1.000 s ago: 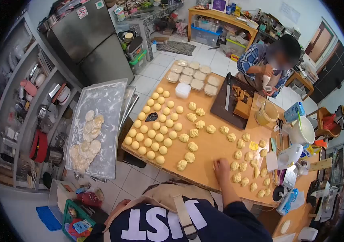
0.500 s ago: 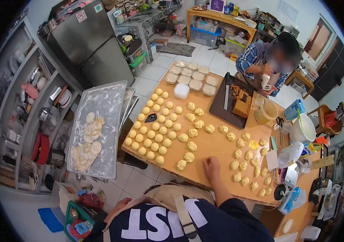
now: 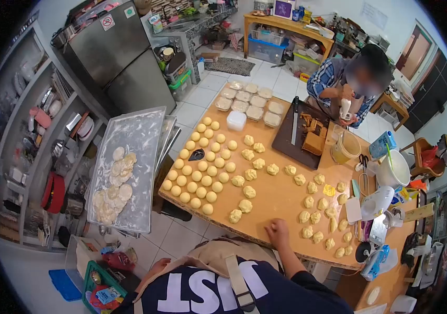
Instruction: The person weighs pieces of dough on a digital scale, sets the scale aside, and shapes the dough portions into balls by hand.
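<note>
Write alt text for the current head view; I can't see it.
A person's right hand is by the near edge of a table bearing smooth dough balls on the left and rougher dough lumps across the middle and right. The left hand is off the table; opposite, another person holds something white.

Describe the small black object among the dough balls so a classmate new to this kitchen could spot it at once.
Start at the big wooden table and look to its left end, where smooth dough balls cluster. Among them lies a small black object, too unclear to name; its dark colour sets it apart from the pale, round balls around it.
</note>
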`<state>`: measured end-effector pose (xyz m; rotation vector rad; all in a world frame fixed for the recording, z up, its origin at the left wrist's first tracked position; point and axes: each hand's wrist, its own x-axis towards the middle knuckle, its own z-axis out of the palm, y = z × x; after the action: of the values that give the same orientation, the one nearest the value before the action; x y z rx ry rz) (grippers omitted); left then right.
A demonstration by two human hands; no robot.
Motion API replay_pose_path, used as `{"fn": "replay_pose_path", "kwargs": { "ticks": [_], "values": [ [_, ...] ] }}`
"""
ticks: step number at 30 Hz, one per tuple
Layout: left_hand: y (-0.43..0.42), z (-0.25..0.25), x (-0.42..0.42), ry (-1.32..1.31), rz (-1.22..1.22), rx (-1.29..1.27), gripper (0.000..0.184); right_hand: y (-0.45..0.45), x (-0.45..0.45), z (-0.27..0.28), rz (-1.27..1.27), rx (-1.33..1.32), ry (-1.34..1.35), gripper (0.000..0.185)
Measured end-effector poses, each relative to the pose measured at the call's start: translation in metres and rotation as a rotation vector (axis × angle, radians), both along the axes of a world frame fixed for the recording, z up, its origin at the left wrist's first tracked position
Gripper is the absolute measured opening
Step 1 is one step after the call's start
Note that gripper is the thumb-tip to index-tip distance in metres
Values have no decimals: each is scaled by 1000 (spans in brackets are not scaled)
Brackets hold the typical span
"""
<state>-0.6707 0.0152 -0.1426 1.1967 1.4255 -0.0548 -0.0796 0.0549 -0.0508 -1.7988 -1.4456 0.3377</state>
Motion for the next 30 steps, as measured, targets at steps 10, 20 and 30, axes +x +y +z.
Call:
{"fn": "replay_pose_path", "kwargs": {
  "ticks": [10,20,30],
  "values": [
    [-2,-1,-4,-3,-19,-3,51,5,-9,15,23,-112,-20,40],
    [4,-8,-1,-18,-42,1,51,16,-10,19,-45,-55,32,45],
    [5,-12,-2,-32,-51,6,52,20,0,16,-115,4,11,52]
  ]
}}
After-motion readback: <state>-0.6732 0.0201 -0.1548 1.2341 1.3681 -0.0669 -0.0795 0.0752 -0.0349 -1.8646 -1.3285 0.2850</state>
